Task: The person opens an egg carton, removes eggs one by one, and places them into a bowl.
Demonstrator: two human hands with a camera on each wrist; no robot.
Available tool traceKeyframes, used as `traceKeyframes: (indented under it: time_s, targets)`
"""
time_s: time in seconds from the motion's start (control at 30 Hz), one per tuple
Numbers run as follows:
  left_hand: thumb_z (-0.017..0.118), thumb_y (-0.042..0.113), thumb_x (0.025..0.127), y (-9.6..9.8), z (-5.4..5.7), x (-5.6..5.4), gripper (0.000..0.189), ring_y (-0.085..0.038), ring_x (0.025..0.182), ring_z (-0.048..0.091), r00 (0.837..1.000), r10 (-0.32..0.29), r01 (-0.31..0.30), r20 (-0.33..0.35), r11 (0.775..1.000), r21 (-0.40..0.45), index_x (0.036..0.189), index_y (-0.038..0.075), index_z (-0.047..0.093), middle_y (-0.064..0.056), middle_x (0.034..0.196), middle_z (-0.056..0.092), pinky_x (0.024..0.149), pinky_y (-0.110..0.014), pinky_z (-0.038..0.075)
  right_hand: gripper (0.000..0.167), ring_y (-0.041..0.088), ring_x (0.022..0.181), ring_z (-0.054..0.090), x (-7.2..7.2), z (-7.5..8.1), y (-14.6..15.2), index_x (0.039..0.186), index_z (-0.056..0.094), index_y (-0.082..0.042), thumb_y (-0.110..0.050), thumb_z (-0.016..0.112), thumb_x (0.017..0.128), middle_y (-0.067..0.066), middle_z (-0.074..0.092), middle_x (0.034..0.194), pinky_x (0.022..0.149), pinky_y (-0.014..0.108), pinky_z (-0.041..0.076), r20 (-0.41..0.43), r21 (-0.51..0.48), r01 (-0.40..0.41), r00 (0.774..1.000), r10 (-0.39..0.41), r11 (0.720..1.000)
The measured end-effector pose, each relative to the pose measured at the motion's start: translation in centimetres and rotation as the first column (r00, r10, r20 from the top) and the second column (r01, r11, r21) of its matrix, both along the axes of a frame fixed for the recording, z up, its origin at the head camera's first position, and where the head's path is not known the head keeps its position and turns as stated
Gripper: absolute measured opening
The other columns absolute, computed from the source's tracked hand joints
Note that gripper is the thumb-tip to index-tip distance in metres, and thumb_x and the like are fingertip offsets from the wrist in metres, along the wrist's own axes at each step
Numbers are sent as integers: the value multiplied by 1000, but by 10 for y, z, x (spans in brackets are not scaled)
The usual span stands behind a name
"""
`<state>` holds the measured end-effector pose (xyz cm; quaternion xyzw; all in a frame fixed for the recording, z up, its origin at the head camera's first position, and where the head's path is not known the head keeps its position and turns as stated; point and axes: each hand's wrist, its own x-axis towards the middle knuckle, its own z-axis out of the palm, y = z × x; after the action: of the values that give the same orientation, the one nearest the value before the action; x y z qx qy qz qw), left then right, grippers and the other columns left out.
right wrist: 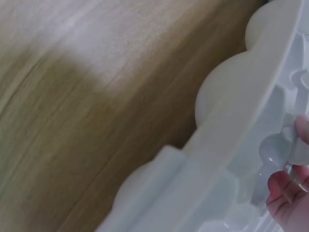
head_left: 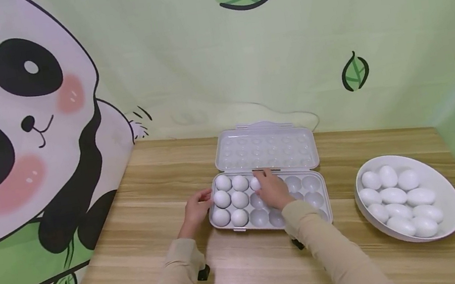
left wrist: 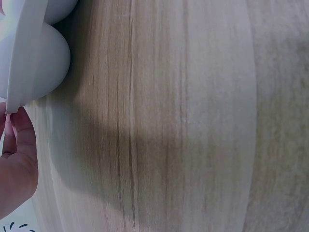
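A pale plastic egg box (head_left: 242, 230) lies open on the wooden table, its hinged lid (head_left: 264, 148) folded back toward the wall. White eggs (head_left: 222, 198) fill the two leftmost columns of cups. My left hand (head_left: 197, 210) pinches the box's left rim, fingertips at the edge in the left wrist view too (left wrist: 19, 162). Over the back row, my right hand (head_left: 272, 188) holds a white egg (head_left: 254, 183) at the third column, thumb and fingers on either side of it. That hand's fingers (right wrist: 285, 191) show low in the right wrist view, and cups right of it hold no eggs.
To the right stands a white bowl (head_left: 453, 220) with several white eggs (head_left: 393, 196) in it. A fabric backdrop (head_left: 179, 69) with a panda and leaves hangs along the back and both sides of the table (head_left: 250, 279). A thin cord (head_left: 285, 109) runs behind the lid.
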<state>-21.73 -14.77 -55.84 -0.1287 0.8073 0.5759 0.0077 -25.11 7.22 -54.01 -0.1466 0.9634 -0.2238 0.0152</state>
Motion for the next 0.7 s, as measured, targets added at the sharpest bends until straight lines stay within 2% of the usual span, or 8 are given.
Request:
traceKeyframes:
  time_s: [0.2,0.3,0.37,0.4,0.47,0.53,0.6,0.7]
  targets:
    - [55,-1,80,0,-3,-1,33,-24,95,52,1000,-1,1,4,1000,10,113,-2,57,-18,99,58,71,-18,41,53,33,95,54,-5,5,4,120,49,-8,-18,68,72,17,53,110,74,41,46,60,-134,68,996,-60,989]
    - [55,-1,80,0,-4,-1,33,-24,95,52,1000,-2,2,10,1000,5,113,-1,58,-18,99,58,71,-19,41,49,29,96,54,-8,13,10,118,48,-3,-21,64,74,15,55,106,79,38,45,78,-239,60,996,-43,969]
    - [56,-1,80,0,-4,-1,33,-24,95,53,1000,-2,2,10,1000,1,112,-1,58,-18,99,58,71,-19,41,51,27,96,54,-27,-9,18,118,47,-2,-26,63,75,15,55,106,82,38,44,96,-304,60,995,-32,951]
    - [56,-1,80,0,-4,-1,33,-24,95,53,1000,0,0,9,1000,2,112,-1,58,-18,99,58,70,-19,41,51,24,94,55,-40,-25,24,116,48,-3,-29,63,75,14,56,105,80,35,44,88,-340,55,996,-27,939]
    - [56,-1,79,1,-4,-2,33,-25,95,53,1000,-1,1,4,1000,-4,112,-2,58,-19,98,58,70,-18,41,54,22,91,56,-60,-47,34,115,47,-3,-32,65,74,13,57,105,77,31,44,124,-403,67,992,-18,913]
    - [56,-2,79,1,-4,-2,33,-24,95,53,1000,-2,2,3,1000,-7,112,-2,58,-19,98,58,69,-18,41,55,23,91,55,-69,-50,40,116,47,-3,-30,68,73,14,57,106,77,31,45,230,-441,145,972,-45,886]
    - [56,-1,80,1,-3,-2,33,-24,95,53,1000,-2,2,7,1000,-7,112,-1,58,-18,98,58,70,-18,41,51,23,89,54,-55,-16,42,117,45,-1,-23,65,76,15,55,106,76,32,46,335,-484,220,941,-53,847]
    - [56,0,80,1,-2,-2,33,-24,96,52,1000,-3,4,19,1000,-8,113,-1,57,-18,100,58,72,-19,41,50,25,88,55,-27,45,46,122,39,4,-12,60,79,18,52,105,76,35,48,471,-505,317,881,-52,803]
